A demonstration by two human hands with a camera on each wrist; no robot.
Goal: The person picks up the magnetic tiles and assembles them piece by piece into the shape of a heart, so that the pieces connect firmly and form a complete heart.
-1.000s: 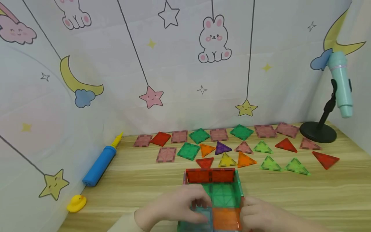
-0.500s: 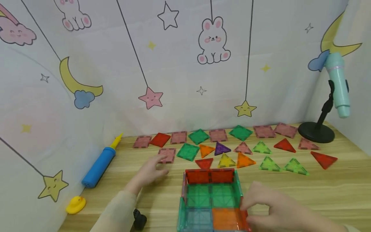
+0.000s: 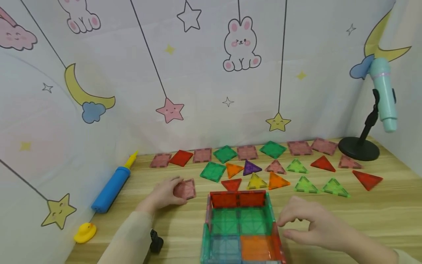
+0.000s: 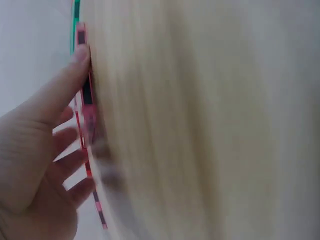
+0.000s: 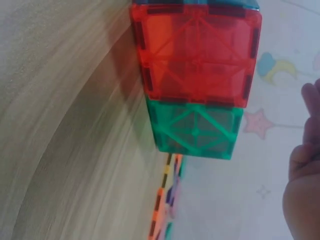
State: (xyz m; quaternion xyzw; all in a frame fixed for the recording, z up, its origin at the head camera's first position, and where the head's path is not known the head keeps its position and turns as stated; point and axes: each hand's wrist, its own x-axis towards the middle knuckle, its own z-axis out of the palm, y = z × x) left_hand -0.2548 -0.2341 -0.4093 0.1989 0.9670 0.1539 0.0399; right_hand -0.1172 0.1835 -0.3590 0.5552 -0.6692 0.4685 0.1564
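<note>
My left hand [image 3: 163, 193] grips a pink square magnetic tile [image 3: 186, 189] low over the table, left of the open box. In the left wrist view the thumb of that hand [image 4: 37, 135] presses the edge of the pink tile [image 4: 88, 97], with the other fingers partly hidden beyond it. The open box [image 3: 269, 205] is built of magnetic tiles, its floor green, blue and orange. Just right of its wall, my right hand [image 3: 310, 223] hovers with bent, spread fingers and nothing in them. The right wrist view shows that wall's red tile [image 5: 197, 55] and green tile [image 5: 195, 130] upright.
Behind the box lie several loose square and triangular tiles, including a green square [image 3: 213, 171] and an orange triangle [image 3: 278, 180]. A blue pump [image 3: 111, 189] and a yellow duck [image 3: 85, 233] are at left. A microphone stand [image 3: 359, 148] stands back right; a small black object [image 3: 156, 242] sits near my left sleeve.
My left hand left the box, reached to the pink square tile and has drawn it a little nearer. The right hand has come away from the box's right wall.
</note>
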